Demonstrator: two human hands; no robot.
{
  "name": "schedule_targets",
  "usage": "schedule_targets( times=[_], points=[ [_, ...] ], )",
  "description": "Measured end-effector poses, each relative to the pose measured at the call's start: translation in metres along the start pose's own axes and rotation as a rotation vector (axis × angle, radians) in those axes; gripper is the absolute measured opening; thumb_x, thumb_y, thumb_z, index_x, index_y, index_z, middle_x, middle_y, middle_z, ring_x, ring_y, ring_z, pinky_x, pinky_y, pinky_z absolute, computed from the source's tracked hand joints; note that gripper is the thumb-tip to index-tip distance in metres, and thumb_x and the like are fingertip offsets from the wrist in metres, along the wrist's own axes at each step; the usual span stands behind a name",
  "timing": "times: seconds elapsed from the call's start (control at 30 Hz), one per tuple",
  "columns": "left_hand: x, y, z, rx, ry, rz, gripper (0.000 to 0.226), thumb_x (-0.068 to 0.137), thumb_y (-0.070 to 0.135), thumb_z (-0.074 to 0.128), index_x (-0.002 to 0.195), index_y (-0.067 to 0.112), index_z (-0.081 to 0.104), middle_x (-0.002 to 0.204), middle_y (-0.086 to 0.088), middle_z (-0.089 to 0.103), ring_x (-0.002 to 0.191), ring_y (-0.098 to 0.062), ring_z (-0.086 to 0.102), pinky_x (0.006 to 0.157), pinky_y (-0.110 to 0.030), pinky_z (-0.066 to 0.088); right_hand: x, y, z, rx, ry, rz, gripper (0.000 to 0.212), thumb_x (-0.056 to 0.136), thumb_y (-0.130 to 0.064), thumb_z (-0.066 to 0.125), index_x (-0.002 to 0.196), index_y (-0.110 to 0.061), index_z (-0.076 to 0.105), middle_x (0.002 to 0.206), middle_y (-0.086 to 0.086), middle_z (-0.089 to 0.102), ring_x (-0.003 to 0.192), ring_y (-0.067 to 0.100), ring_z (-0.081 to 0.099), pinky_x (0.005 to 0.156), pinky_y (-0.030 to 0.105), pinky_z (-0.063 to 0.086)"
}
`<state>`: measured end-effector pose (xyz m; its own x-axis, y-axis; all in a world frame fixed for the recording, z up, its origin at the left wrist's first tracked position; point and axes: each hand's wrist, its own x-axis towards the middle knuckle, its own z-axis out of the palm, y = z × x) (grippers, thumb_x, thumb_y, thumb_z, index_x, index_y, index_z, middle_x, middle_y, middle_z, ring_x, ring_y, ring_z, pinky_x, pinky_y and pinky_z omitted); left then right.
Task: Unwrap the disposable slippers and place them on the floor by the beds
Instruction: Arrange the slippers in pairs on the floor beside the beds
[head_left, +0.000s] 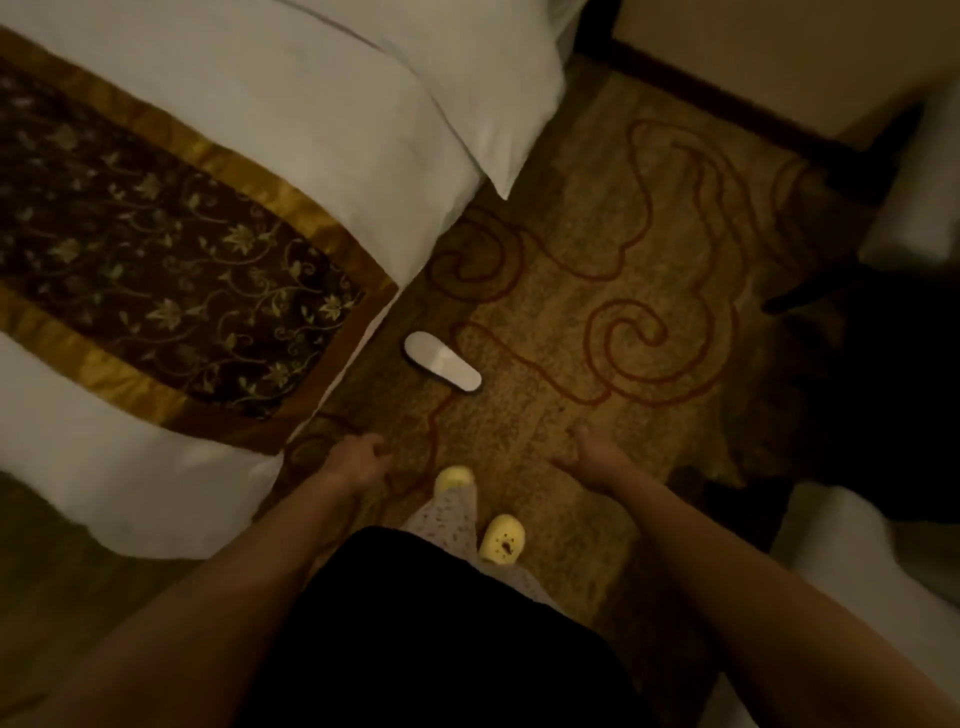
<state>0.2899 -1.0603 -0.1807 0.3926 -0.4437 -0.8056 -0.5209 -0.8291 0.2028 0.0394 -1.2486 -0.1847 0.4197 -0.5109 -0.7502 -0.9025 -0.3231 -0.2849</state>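
Observation:
A white disposable slipper (442, 362) lies flat on the patterned carpet (597, 260), close beside the edge of the bed (260, 104) at the left. My left hand (363, 457) hangs below it near the bed's corner, fingers curled in, with nothing visible in it. My right hand (597, 457) is out to the right over the carpet, fingers spread and empty. Both hands are apart from the slipper. Only one slipper is in view.
The bed carries a brown and gold floral runner (171, 270) and a white pillow (488, 93). My feet in yellow slippers (501, 538) stand on the carpet. A second white bed (857, 571) is at the lower right; dark furniture (883, 338) and a wall baseboard (727, 98) lie beyond.

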Motion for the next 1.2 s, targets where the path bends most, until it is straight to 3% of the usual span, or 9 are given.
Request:
schedule_targets(
  times=[0.23, 0.43, 0.73, 0.87, 1.0, 1.07, 1.2],
  points=[
    [0.029, 0.01, -0.02, -0.116, 0.003, -0.104, 0.041, 0.096, 0.026, 0.043, 0.127, 0.001, 0.051, 0.136, -0.02, 0.049, 0.126, -0.033, 0.047, 0.104, -0.038, 0.04, 0.073, -0.028, -0.052, -0.123, -0.063, -0.153, 0.072, 0.087, -0.051, 0.052, 0.14, -0.008, 0.031, 0.146, 0.017, 0.037, 0.132, 0.032, 0.037, 0.108, 0.039, 0.03],
    [0.064, 0.037, -0.035, -0.206, 0.011, -0.141, 0.038, 0.095, 0.026, 0.044, 0.123, 0.003, 0.053, 0.13, -0.02, 0.054, 0.119, -0.035, 0.052, 0.101, -0.041, 0.043, 0.133, -0.044, -0.099, -0.153, -0.066, -0.318, 0.064, 0.088, -0.041, 0.056, 0.138, -0.005, 0.035, 0.141, 0.019, 0.043, 0.128, 0.032, 0.043, 0.106, 0.035, 0.032],
    [0.095, 0.109, -0.04, -0.446, 0.11, -0.258, 0.04, 0.096, 0.029, 0.041, 0.123, 0.002, 0.053, 0.127, -0.021, 0.056, 0.114, -0.036, 0.054, 0.095, -0.041, 0.044, 0.219, -0.03, -0.174, -0.403, -0.203, -0.308, 0.062, 0.089, -0.048, 0.051, 0.127, 0.0, 0.043, 0.129, 0.024, 0.053, 0.115, 0.036, 0.052, 0.092, 0.038, 0.042],
    [0.118, 0.146, -0.025, -0.548, 0.223, -0.29, 0.042, 0.096, 0.03, 0.042, 0.125, 0.003, 0.054, 0.133, -0.02, 0.054, 0.12, -0.035, 0.051, 0.098, -0.037, 0.042, 0.259, -0.033, -0.198, -0.54, -0.19, -0.364, 0.07, 0.088, -0.049, 0.05, 0.136, -0.001, 0.034, 0.138, 0.025, 0.044, 0.126, 0.038, 0.044, 0.1, 0.039, 0.039],
    [0.143, 0.165, -0.004, -0.61, 0.268, -0.31, 0.041, 0.095, 0.039, 0.042, 0.123, 0.014, 0.058, 0.133, -0.014, 0.055, 0.119, -0.03, 0.053, 0.103, -0.033, 0.041, 0.295, -0.036, -0.195, -0.609, -0.2, -0.467, 0.071, 0.088, -0.052, 0.048, 0.139, -0.005, 0.032, 0.143, 0.02, 0.041, 0.129, 0.034, 0.042, 0.102, 0.038, 0.036],
    [0.162, 0.165, 0.005, -0.669, 0.266, -0.327, 0.04, 0.095, 0.034, 0.045, 0.125, 0.01, 0.056, 0.135, -0.017, 0.054, 0.121, -0.031, 0.051, 0.105, -0.033, 0.039, 0.316, -0.039, -0.183, -0.61, -0.212, -0.475, 0.071, 0.088, -0.056, 0.045, 0.138, -0.006, 0.034, 0.142, 0.019, 0.043, 0.127, 0.033, 0.044, 0.1, 0.038, 0.038],
    [0.214, 0.157, 0.029, -0.696, 0.267, -0.333, 0.04, 0.094, 0.031, 0.047, 0.127, 0.01, 0.056, 0.136, -0.015, 0.053, 0.123, -0.03, 0.049, 0.104, -0.031, 0.034, 0.369, -0.049, -0.139, -0.505, -0.258, -0.49, 0.059, 0.09, -0.052, 0.046, 0.123, -0.003, 0.047, 0.127, 0.02, 0.054, 0.113, 0.032, 0.053, 0.087, 0.036, 0.043]
  ],
)
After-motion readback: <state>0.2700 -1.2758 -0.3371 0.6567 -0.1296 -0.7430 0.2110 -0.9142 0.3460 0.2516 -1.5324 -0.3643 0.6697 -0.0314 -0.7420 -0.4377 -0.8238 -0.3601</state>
